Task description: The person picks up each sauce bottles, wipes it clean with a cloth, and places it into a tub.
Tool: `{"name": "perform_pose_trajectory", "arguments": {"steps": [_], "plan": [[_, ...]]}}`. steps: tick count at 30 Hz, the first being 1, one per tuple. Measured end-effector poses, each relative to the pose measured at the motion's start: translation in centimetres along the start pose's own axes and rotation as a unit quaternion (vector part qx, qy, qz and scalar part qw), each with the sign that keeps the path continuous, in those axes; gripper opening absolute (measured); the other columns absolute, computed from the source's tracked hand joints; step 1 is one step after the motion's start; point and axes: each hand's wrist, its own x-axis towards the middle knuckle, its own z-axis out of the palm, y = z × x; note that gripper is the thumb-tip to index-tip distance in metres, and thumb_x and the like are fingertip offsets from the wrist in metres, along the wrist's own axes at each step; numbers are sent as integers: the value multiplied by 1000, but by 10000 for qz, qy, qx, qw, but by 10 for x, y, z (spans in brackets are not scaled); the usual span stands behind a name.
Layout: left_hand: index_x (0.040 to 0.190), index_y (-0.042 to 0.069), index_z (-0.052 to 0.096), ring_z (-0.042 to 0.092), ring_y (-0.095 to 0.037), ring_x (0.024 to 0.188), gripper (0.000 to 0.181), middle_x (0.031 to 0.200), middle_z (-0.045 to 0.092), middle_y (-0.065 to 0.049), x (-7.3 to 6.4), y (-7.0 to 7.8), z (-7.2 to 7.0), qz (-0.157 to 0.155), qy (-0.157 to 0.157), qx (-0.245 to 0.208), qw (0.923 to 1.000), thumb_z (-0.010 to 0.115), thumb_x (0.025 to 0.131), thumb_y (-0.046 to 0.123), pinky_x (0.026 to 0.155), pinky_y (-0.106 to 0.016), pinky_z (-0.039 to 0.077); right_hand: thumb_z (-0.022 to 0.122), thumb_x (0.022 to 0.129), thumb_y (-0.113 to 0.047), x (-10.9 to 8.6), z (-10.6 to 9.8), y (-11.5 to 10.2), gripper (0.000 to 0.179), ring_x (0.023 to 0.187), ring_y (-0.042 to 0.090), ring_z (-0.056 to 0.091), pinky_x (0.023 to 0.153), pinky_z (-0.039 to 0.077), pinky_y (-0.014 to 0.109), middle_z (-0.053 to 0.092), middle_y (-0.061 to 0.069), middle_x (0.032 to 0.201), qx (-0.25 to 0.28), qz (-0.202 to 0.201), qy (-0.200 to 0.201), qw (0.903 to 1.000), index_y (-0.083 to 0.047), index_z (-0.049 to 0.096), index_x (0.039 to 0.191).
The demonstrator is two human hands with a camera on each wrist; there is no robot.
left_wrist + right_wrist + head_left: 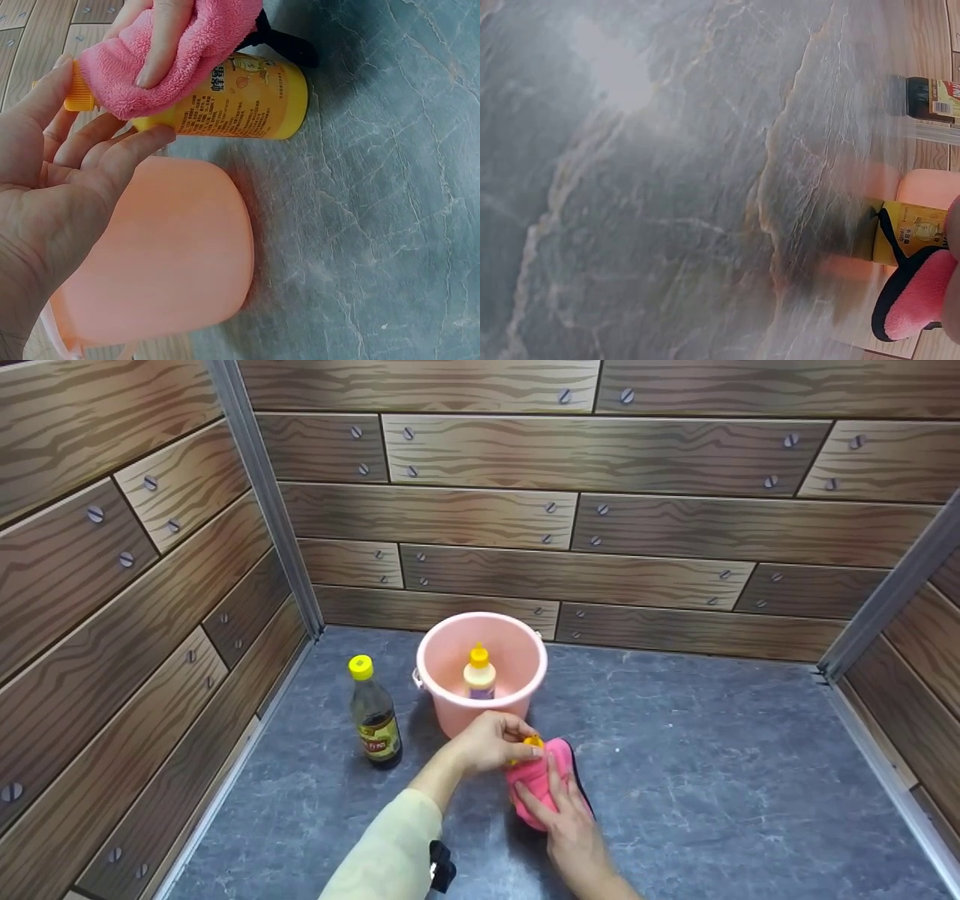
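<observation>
You have both hands engaged: the left hand (489, 744) pinches the yellow cap (78, 88) between thumb and fingers; the right hand (574, 829), partly closed, grips the pink cloth (206, 45) against the yellow bottle (247, 101). That bottle is upright, at your pink bucket's (448, 712) 5 o'clock. A cream bottle (480, 675) sits inside the bucket; the dark bottle (379, 727) stands at its 8 o'clock.

Head view: yellow bottle (259, 105) mostly hidden by pink cloth (531, 780) and hands; base of white bottle (478, 675) hidden by bucket (459, 718). Right wrist view: dark bottle (921, 99) cut off, right edge.
</observation>
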Motion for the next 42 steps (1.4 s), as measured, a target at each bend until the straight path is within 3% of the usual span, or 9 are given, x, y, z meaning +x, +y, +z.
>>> {"name": "perform_pose_trajectory", "arguments": {"steps": [6, 14, 20, 24, 27, 29, 34, 38, 42], "plan": [[111, 6, 80, 68, -13, 82, 21, 99, 79, -3, 0, -1, 1, -3, 3, -61, 10000, 85, 92, 13, 88, -52, 61, 74, 48, 24, -1, 2, 1, 96, 131, 55, 55, 99, 52, 63, 46, 30, 158, -36, -92, 79, 9999, -22, 76, 133], [112, 8, 80, 71, -25, 85, 22, 97, 79, 0, 1, -1, 0, -39, -29, -5, 10000, 85, 92, 15, 81, -47, 62, 72, 49, 23, -7, 5, 3, 96, 139, 49, 49, 122, 29, 40, 44, 29, 159, -99, -176, 162, 9997, -23, 75, 133], [109, 10, 81, 68, -28, 81, 20, 93, 78, 1, 1, -3, 1, 17, -28, 4, 10000, 86, 91, 15, 70, -37, 60, 72, 52, 23, -9, 4, 3, 96, 138, 51, 49, 125, 21, 35, 45, 33, 157, 30, -127, 42, 9999, -23, 74, 136], [108, 9, 81, 68, -26, 82, 19, 93, 78, 0, 1, -3, 1, 54, -7, 8, 10000, 86, 91, 14, 72, -39, 61, 73, 52, 23, -8, 2, 2, 96, 135, 54, 51, 125, 19, 34, 45, 33, 156, 10, -77, -31, 10000, -23, 74, 136], [109, 10, 81, 70, -30, 86, 19, 94, 78, 0, 1, -2, 0, 19, -8, 0, 10000, 86, 91, 15, 74, -39, 61, 73, 51, 23, -9, 2, 2, 97, 136, 53, 50, 124, 22, 35, 45, 33, 156, -20, -63, -66, 10000, -23, 74, 136], [109, 11, 81, 71, -34, 89, 19, 95, 78, 0, 0, -2, 0, -21, -13, -14, 10000, 86, 91, 16, 74, -38, 62, 73, 50, 23, -10, 2, 2, 98, 136, 52, 51, 121, 33, 43, 45, 33, 157, -65, -84, -80, 9999, -23, 74, 136], [109, 13, 81, 71, -39, 94, 19, 95, 78, 1, 0, -2, -1, -69, -16, -39, 10000, 86, 91, 17, 74, -37, 62, 74, 48, 24, -11, 3, 3, 100, 131, 52, 56, 100, 52, 62, 42, 32, 159, -161, -127, -96, 9997, -24, 74, 136], [109, 12, 81, 71, -36, 90, 19, 95, 78, 1, 0, -2, -1, -64, -15, -60, 10000, 86, 91, 16, 72, -36, 61, 73, 51, 23, -12, 3, 3, 98, 133, 52, 55, 109, 46, 56, 41, 31, 160, -123, -105, -99, 9998, -24, 73, 137], [109, 12, 81, 71, -24, 85, 19, 95, 79, 1, 0, -2, -1, -75, -15, -87, 9999, 86, 91, 16, 76, -40, 62, 72, 53, 22, -15, 4, 3, 96, 132, 52, 55, 116, 37, 47, 42, 31, 160, -147, -82, -99, 9998, -25, 74, 137]]}}
